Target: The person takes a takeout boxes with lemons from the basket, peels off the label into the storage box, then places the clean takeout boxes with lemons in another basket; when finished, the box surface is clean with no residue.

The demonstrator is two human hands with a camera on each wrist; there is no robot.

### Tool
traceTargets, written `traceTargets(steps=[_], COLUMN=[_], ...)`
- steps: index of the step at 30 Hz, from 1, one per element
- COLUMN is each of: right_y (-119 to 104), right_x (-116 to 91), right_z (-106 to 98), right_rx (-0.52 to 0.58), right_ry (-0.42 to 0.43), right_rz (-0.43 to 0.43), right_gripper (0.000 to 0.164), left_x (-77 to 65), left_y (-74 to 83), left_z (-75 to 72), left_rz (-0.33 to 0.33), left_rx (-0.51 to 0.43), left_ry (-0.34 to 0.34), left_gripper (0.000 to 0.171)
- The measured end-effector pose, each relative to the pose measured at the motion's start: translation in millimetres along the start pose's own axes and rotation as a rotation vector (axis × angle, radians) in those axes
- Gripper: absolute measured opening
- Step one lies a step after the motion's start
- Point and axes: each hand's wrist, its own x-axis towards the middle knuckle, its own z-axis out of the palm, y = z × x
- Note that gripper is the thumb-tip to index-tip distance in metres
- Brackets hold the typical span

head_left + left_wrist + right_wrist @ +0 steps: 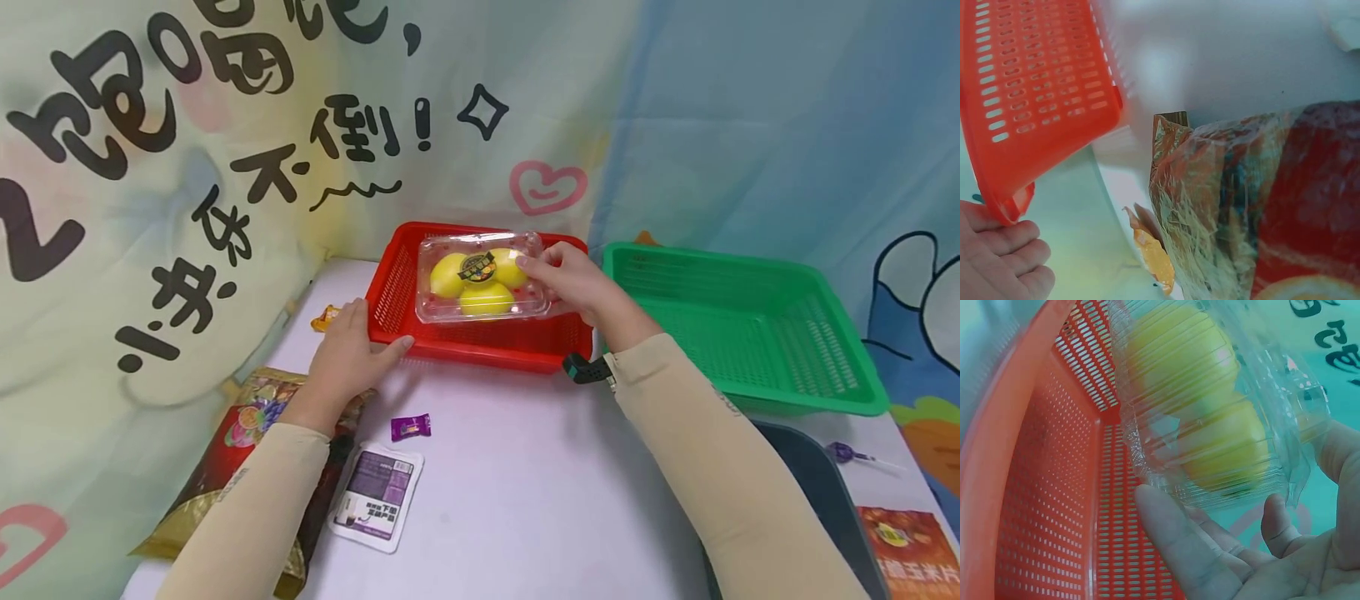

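My right hand (573, 283) grips the right end of a clear plastic clamshell box (427, 304) with a few lemons (486, 298) inside and a dark round label on its lid. The box is over the red plastic basket (480, 354), tilted so its lid faces me. In the right wrist view the fingers (1179, 540) lie along the ribbed underside of the box (1210, 494), and the basket's slotted floor shows below. My left hand (348, 354) holds the basket's near left corner; in the left wrist view its fingers (1013, 247) curl at the red rim (1007, 212).
A green basket (750, 400) stands at right, with a dark grey bin (806, 467), a lollipop (843, 452) and an orange packet (911, 546) nearby. At left lie a large snack bag (240, 433), a purple candy (410, 427), a white-and-purple pack (375, 497) and an orange-wrapped candy (325, 318).
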Motion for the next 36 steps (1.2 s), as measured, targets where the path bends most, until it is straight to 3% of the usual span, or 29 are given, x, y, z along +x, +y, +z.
traceTargets(steps=[13,21,36], right_y=[-6,6,33], right_x=[-42,-69,-121], right_z=[-13,-27,-38], right_rx=[-0.033,0.002,-0.004], right_ry=[0.011,0.011,0.02], right_rz=[-0.052,-0.081,-0.135], right_gripper=[0.057,0.047,0.045], left_x=[-0.4,-2.2,-5.7], left_y=[-1.5,2.2,2.9], left_z=[-1.7,-3.2,-2.4], left_rz=[0.016,0.024,0.017], left_rx=[-0.01,-0.017,-0.03], left_ry=[0.003,-0.009,-0.016], left_gripper=[0.111,0.11,0.113])
